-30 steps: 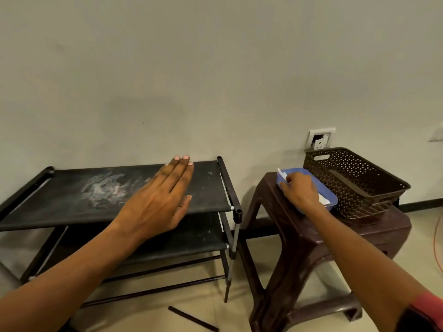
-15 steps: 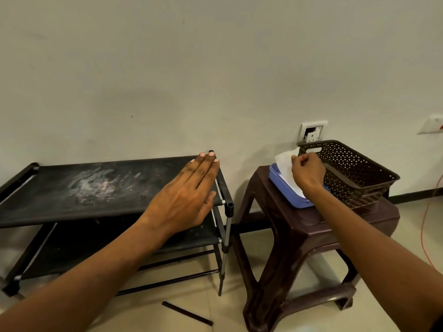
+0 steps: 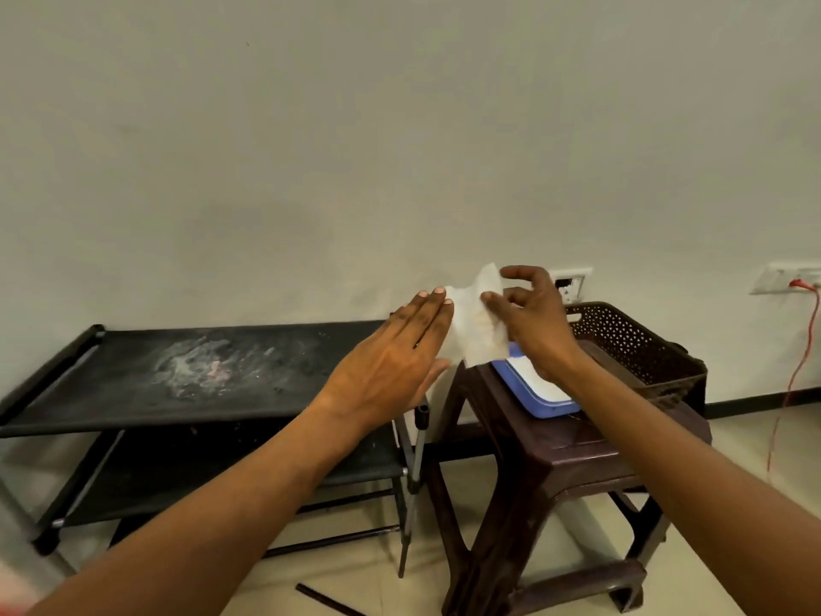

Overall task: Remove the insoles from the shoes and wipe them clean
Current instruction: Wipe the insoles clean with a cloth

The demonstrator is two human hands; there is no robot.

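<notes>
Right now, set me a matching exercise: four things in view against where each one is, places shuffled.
Things:
1. wipe
2. blue box
3. rod
4. red cable

Places:
a. lying on the floor
b. on the stool
c. pinched in the right hand
d. hanging from a wall socket

Pairs: 1-c, 2-b, 3-a, 4-d

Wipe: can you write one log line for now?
right hand: pinches wipe | left hand: open, by wipe | pack: on stool
</notes>
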